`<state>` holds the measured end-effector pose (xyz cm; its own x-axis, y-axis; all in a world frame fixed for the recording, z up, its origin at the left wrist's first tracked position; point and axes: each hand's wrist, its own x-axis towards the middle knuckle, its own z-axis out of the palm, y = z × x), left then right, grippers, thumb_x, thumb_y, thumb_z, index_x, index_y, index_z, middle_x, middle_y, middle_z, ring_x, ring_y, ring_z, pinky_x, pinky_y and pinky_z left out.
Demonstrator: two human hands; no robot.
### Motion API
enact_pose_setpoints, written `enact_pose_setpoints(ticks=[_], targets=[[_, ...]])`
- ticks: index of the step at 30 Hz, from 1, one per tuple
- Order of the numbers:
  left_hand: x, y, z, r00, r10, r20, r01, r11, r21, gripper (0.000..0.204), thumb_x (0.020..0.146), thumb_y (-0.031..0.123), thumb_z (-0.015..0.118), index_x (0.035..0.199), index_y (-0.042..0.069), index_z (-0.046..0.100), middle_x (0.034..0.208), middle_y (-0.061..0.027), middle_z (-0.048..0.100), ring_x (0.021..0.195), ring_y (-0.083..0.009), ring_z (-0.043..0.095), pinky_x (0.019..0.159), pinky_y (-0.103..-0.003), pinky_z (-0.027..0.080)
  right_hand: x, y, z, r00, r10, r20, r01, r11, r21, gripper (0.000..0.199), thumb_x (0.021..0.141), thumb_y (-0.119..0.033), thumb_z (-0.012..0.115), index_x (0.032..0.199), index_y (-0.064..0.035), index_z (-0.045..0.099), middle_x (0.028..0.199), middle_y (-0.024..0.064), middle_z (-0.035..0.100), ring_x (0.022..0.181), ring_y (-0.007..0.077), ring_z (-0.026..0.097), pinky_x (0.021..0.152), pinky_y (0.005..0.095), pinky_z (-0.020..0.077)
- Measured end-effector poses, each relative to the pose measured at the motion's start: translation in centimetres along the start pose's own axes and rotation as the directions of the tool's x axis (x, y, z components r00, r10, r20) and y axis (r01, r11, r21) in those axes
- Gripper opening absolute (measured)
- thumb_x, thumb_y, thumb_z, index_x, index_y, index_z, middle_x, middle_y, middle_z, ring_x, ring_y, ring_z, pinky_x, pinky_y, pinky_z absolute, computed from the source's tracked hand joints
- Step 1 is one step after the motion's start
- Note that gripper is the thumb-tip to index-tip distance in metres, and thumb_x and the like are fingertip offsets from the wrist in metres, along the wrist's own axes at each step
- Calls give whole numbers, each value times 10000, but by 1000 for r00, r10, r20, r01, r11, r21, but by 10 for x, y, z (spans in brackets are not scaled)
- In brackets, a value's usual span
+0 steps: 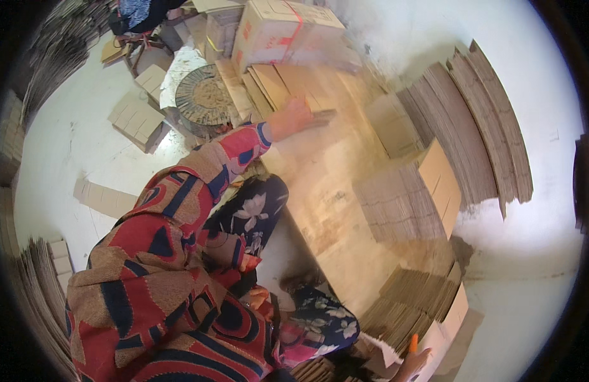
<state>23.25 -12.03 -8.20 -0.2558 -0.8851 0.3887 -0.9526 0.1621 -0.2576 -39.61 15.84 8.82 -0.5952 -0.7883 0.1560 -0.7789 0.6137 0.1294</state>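
My left hand reaches forward over the wooden board, its fingers closed around the end of a small bundle of cardboard strips. Just beyond it, flat tan cardboard sheets with slits lean against a large carton. At the lower right, my right hand is partly cut off by the frame's edge. One orange-tipped finger stretches up, apart from the others. Beside that hand stand a pale cardboard sheet and a dense stack of cardboard pieces.
The wooden board spans the middle. On its right side stands a block of slotted cardboard, with taller stacks against the wall. To the left are a round ridged stool top and loose cardboard on the pale floor.
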Motion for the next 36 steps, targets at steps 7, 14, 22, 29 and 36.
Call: enact_pose_setpoints(ticks=[7, 14, 22, 29, 36], targets=[[-2, -34, -13, 991, 1, 137, 33, 970, -240, 238, 749, 271, 632, 833, 48, 635, 741, -96, 599, 782, -305, 578, 663, -422, 432, 30, 48, 75, 980, -174, -92, 177, 984, 20, 564, 839, -517, 588, 906, 42, 620, 880, 236, 629, 846, 347, 617, 744, 429, 472], [4, -14, -60, 963, 50, -264, -159, 899, -407, 318, 760, 367, 648, 700, 56, 617, 680, -124, 598, 742, -332, 608, 640, -435, 449, 3, 10, 0, 877, -377, -299, 442, 876, 192, 474, 865, -416, 639, 644, 3, 653, 517, 170, 554, 452, 283, 500, 467, 429, 413], [62, 96, -146, 980, 197, 17, -159, 836, -525, 312, 783, 312, 658, 840, 28, 539, 668, -156, 571, 739, -366, 589, 630, -458, 437, 26, 59, 2, 841, -527, -124, 481, 623, 617, 341, 861, -147, 538, 1147, 37, 539, 888, 152, 612, 830, 266, 582, 719, 356, 464], [110, 153, -139, 867, 52, -495, -372, 728, -576, 397, 783, 292, 695, 1040, 30, 543, 870, -151, 610, 838, -348, 580, 666, -426, 475, -12, -35, -64, 728, -280, -625, 440, 891, 114, 517, 901, 14, 520, 1397, -68, 396, 1221, 188, 587, 879, 287, 661, 718, 376, 540], [166, 239, -143, 844, 229, -484, -497, 673, -548, 384, 760, 294, 706, 1026, 50, 575, 914, -93, 594, 1002, -284, 523, 809, -378, 436, -25, -91, -104, 823, 45, -566, 393, 674, 625, 417, 879, -21, 597, 1290, -30, 525, 1237, 98, 605, 853, 72, 619, 539, 191, 551]])
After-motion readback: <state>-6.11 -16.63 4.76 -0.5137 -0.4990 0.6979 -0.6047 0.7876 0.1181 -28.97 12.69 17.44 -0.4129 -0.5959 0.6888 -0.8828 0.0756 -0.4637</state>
